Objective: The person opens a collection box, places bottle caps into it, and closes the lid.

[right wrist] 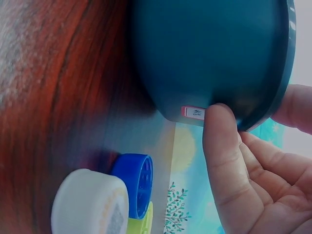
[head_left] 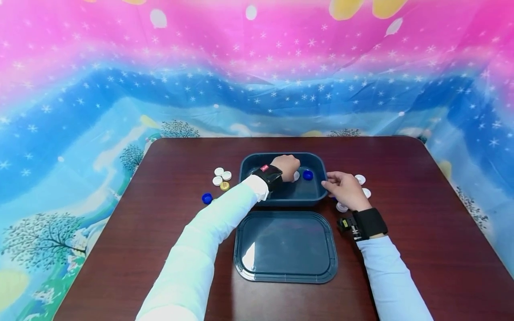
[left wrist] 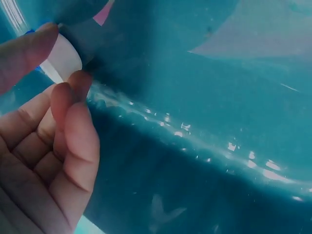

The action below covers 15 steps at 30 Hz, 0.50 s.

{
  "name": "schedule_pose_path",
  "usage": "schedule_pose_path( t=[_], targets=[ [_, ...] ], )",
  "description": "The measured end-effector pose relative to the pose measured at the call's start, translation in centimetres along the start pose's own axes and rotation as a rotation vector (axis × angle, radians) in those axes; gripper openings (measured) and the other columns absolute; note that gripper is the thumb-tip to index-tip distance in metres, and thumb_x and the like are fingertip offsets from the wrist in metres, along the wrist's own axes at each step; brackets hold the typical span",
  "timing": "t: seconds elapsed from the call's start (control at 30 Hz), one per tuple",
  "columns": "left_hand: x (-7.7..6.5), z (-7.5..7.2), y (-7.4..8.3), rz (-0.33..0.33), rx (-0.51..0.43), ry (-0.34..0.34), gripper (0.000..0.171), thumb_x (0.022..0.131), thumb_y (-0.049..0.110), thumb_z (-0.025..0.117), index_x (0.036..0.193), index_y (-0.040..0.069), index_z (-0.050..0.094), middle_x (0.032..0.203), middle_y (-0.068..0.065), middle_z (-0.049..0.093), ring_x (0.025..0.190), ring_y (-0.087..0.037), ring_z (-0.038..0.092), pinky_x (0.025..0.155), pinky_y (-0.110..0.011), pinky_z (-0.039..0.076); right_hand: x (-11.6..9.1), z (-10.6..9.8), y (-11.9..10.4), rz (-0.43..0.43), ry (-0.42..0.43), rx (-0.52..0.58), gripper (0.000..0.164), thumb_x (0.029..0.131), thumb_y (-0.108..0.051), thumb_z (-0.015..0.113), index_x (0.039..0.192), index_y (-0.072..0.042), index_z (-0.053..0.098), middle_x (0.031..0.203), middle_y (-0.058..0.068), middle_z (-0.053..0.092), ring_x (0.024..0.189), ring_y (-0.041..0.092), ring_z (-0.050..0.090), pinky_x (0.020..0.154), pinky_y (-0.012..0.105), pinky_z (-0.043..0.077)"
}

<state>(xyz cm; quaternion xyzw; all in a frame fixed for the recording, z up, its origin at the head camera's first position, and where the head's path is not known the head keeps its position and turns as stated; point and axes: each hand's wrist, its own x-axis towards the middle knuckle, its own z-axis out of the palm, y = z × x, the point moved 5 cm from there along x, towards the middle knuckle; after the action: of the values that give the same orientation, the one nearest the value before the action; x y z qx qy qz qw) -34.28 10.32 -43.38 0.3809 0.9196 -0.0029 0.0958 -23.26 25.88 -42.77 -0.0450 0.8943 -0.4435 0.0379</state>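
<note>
My left hand [head_left: 286, 166] reaches down into a dark blue-grey plastic box [head_left: 289, 203]. Between its thumb and fingers it pinches a white bottle cap [left wrist: 63, 58]. Just right of that cap, a blue bottle cap [head_left: 308, 174] lies on the box floor. At the box's right end, my right hand [head_left: 346, 189] grips the rim, its thumb [right wrist: 222, 146] against the outer wall and other fingers over the edge. Beside the right hand lie several white caps [right wrist: 90, 202], a blue cap [right wrist: 132, 183] and a yellow-green cap [right wrist: 140, 225].
In front of the box a matching lid [head_left: 286, 245] lies flat on the brown table [head_left: 168, 178]. Left of the box are several white caps [head_left: 218, 171], a yellow cap [head_left: 225, 186] and a blue cap [head_left: 207, 198]. A patterned cloth [head_left: 257, 89] hangs behind the table.
</note>
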Motion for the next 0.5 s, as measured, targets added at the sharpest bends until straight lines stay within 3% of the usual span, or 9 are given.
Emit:
schedule_pose_path(
  t=[0.5],
  targets=[
    [0.44,0.18,-0.2,-0.067,-0.093,-0.004,0.014,0.09,0.021,0.07,0.097,0.01,0.07,0.083,-0.001,0.063,0.071,-0.016,0.057,0.063,-0.025,0.047,0.07,0.01,0.08,0.014,0.011,0.0,0.049,0.1,-0.022,0.056,0.139,0.008,0.046,0.114,0.025,0.062,0.087,0.032,0.068,0.08,0.041,0.056]
  ],
)
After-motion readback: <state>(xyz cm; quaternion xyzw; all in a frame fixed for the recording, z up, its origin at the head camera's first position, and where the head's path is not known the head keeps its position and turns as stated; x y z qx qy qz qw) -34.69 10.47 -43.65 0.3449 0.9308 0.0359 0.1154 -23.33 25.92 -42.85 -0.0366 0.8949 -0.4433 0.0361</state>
